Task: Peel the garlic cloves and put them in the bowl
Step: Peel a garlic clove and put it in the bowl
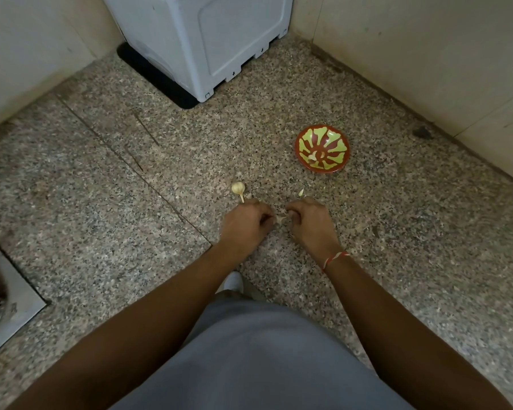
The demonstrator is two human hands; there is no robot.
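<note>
My left hand (246, 221) and my right hand (310, 221) meet low over the speckled floor, and their fingertips pinch a small garlic clove (280, 219) between them. A whole garlic bulb (238, 188) with a stalk lies on the floor just beyond my left hand. A loose clove (301, 192) lies just beyond my right hand. The red and green bowl (335, 143) sits on the floor to the far right, with peeled cloves (316, 156) inside it.
A white appliance (208, 39) stands on a black base in the far corner. Tiled walls (427, 54) close in the floor on the left and right. A metal drain plate (0, 303) sits at the left edge. My knee (249, 350) fills the lower middle.
</note>
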